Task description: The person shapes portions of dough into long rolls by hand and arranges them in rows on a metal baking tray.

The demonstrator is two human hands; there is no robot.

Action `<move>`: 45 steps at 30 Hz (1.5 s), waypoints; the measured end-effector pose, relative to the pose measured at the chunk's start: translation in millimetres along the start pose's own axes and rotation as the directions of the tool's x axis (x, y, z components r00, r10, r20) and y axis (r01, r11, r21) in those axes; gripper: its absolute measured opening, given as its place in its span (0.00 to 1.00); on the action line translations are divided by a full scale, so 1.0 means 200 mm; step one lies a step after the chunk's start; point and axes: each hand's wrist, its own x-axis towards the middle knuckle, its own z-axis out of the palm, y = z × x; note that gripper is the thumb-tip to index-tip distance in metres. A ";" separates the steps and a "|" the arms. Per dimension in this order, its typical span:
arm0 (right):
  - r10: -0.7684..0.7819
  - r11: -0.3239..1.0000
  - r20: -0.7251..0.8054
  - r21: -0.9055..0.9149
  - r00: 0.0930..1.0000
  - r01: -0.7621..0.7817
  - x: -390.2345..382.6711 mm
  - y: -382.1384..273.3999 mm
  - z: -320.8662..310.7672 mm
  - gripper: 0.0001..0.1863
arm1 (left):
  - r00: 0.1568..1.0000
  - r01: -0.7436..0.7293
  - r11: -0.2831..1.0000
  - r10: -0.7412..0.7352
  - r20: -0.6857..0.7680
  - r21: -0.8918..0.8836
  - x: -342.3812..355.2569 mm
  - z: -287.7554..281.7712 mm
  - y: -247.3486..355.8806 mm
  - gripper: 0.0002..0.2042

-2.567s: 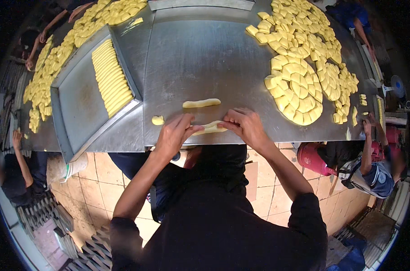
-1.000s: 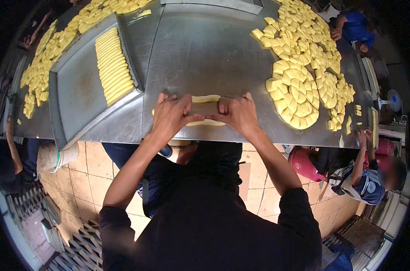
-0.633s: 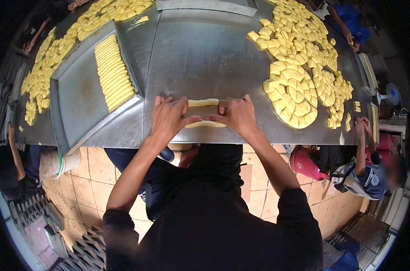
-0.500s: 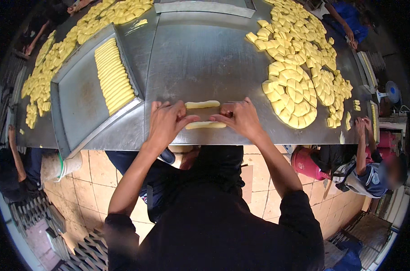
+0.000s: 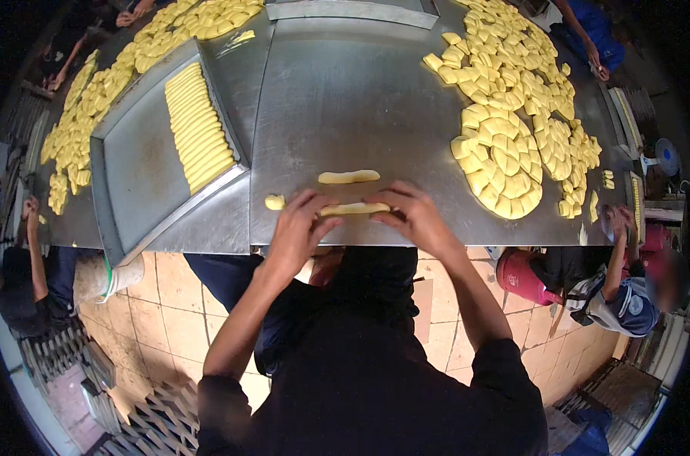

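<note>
A slim roll of yellow dough point(image 5: 354, 208) lies crosswise near the table's front edge. My left hand point(image 5: 296, 226) grips its left end between thumb and fingers, while my right hand point(image 5: 419, 218) pinches the right end the same way. Just beyond, a second dough roll point(image 5: 349, 177) rests on the metal untouched, slightly uneven in thickness. Beside my left fingers sits a small lump of dough point(image 5: 275, 202). To the left, a metal tray point(image 5: 128, 144) holds a neat row of dough rolls point(image 5: 199, 125) along its right side.
Cut dough pieces point(image 5: 501, 161) spread over the right of the steel table point(image 5: 337, 91), with more dough pieces point(image 5: 117, 83) at the far left. Another tray point(image 5: 352, 11) stands at the back. Co-workers' hands point(image 5: 621, 220) are at the right edge, others at left.
Both hands have drawn back toward me and closed on the ends of the nearer roll. The farther roll now lies free of them, and the small lump beside my left hand has come into view.
</note>
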 end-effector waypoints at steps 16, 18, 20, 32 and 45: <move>0.037 0.999 -0.157 0.006 0.987 -0.037 0.12 0.01 0.06 0.24 | 0.970 0.106 0.987 -0.130 -0.205 -0.122 0.09 0.07 -0.01 0.20; -0.075 0.985 -0.056 -0.161 0.996 0.065 0.14 0.01 0.06 0.29 | 0.967 -0.147 0.965 0.187 -0.172 0.218 0.13 0.08 -0.05 0.23; -0.078 0.966 -0.013 -0.249 0.997 0.072 0.17 0.01 0.03 0.28 | 0.961 -0.185 0.949 0.229 -0.153 0.256 0.17 0.05 -0.06 0.21; -0.212 0.965 0.093 -0.135 0.973 0.224 0.33 0.12 -0.18 0.19 | 0.977 -0.207 0.742 0.188 0.098 0.638 0.12 0.29 -0.01 0.37; 0.075 0.489 -0.312 -0.816 0.947 -0.308 0.93 0.79 -0.68 0.23 | 0.982 -0.110 0.943 0.151 -0.109 0.313 -0.02 0.14 0.13 0.22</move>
